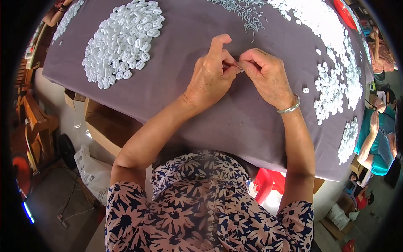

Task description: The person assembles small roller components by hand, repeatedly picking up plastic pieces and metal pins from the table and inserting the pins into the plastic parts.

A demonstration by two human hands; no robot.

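Note:
Over the middle of the table, my left hand (212, 74) and my right hand (269, 77) meet at the fingertips. Thumb and fingers of both are pinched on a tiny pale piece (240, 70), mostly hidden and too small to name. The left index finger sticks up, bent at its tip. To the left lies a big pile of white oval plastic pieces (121, 42) with dark openings. Beyond my hands are small grey pin-like parts (247, 14), heaped loosely. Small white round pieces (329, 90) spread along the right side, one lone piece (305, 90) lying nearer my right wrist.
A dark purple-grey cloth (168, 80) covers the table. A red container (345, 14) stands at the far right. Below the left edge are a cardboard box (103, 128) and a white sack (90, 172). Other people, one in a teal top (378, 145), sit at the right.

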